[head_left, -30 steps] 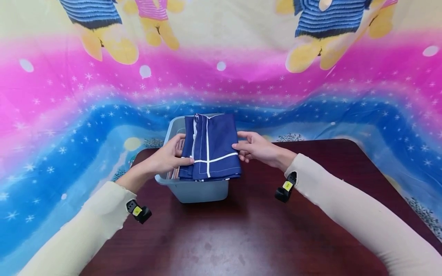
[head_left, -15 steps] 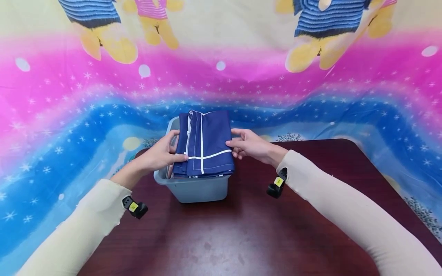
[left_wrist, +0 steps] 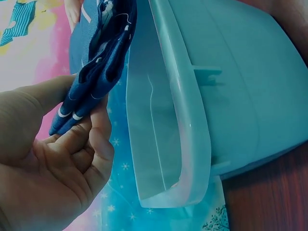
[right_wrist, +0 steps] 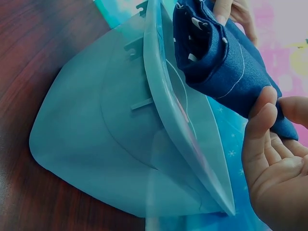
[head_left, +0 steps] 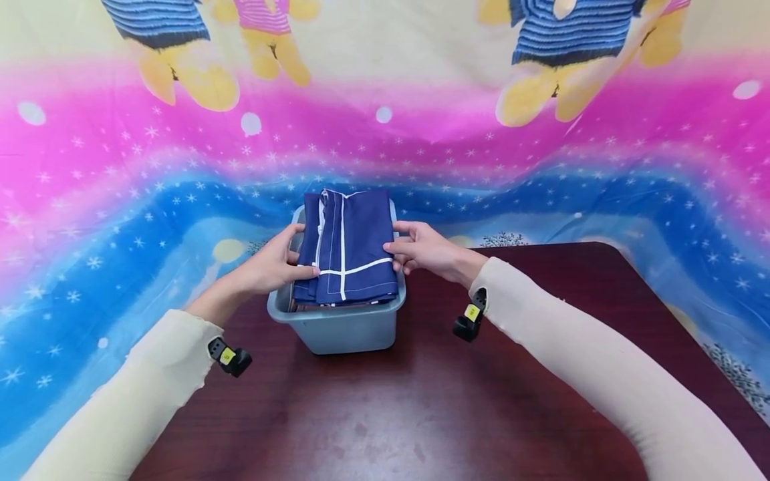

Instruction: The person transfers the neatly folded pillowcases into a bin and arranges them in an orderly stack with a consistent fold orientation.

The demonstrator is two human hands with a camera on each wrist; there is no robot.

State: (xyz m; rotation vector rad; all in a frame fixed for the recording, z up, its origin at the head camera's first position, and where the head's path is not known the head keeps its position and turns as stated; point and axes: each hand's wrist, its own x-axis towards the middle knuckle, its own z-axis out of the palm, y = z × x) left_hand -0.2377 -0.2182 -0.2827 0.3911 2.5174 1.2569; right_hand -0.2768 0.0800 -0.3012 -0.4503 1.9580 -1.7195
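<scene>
Both hands hold a folded navy cloth with white lines (head_left: 363,244) level over a grey-blue plastic bin (head_left: 349,331). The left hand (head_left: 273,266) pinches its left edge, thumb on top and fingers below. At the opposite edge, the right hand (head_left: 430,250) grips the folds between thumb and fingers. In the left wrist view, the cloth's layered end (left_wrist: 96,72) shows above the bin's rim (left_wrist: 187,110). The right wrist view shows the thick folded cloth (right_wrist: 226,62) apart from the rim (right_wrist: 166,101). Most of the bin's inside is hidden under the cloth.
The bin stands on a dark reddish-brown table (head_left: 373,414) near its far edge. Behind the table hangs a printed curtain (head_left: 445,153) in pink, blue and cream. Each sleeve bears a black wrist camera, one at the left (head_left: 230,356) and one at the right (head_left: 470,317).
Both hands have shifted left and slightly away with the cloth, which now sits more squarely over the bin. More of the bin's right rim shows. The bin has stayed in place.
</scene>
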